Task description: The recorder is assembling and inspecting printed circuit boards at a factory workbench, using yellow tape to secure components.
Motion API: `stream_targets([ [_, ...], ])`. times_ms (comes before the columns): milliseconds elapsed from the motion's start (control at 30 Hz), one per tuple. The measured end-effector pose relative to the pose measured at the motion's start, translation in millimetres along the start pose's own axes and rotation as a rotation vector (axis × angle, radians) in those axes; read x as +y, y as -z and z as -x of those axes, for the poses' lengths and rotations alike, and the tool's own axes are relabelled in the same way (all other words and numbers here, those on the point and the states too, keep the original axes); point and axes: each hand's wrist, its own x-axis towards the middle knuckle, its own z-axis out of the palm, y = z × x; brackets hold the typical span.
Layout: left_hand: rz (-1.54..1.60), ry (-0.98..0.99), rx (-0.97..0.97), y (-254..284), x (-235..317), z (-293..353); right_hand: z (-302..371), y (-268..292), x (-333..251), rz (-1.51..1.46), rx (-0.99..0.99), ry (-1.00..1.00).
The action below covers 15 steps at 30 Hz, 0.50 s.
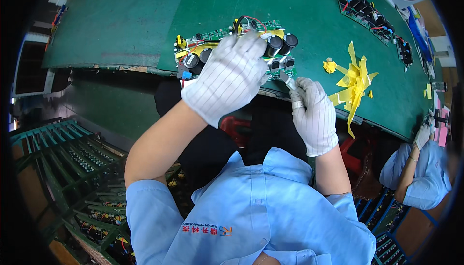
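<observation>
At the desk's (309,4) near edge, my right fingers (309,87) clasp a small tool (289,82) whose slip could scratch the circuit board (218,35) under my left fingers (249,46), their grip hidden.

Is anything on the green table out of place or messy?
Yes: right of the nearest circuit board, yellow tape strips lie in a loose heap; one seems to hang off the table, which looks untidy.

One view: head-worn fisheye. Faces down, close over left hand (227,77) and right hand (315,116) mid-frame; green table (123,21) toward 12 o'clock, wearer's blue shirt (222,207) at 6.
</observation>
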Motion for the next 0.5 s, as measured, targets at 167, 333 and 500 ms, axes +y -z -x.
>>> stream_targets([
  [167, -0.068, 0.162, 0.148, -25.8, 17.6, 31.5, -8.5, -9.9, -14.7, 0.014, -0.020, 0.050],
  [333, 0.087, 0.059, 0.265, -42.2, 20.3, 45.8, -13.0, -15.9, -20.3, 0.191, -0.112, 0.083],
  [500, 0.064, -0.007, 0.355, -49.7, 16.8, 49.9, -20.2, -15.8, -25.2, 0.227, -0.145, 0.098],
])
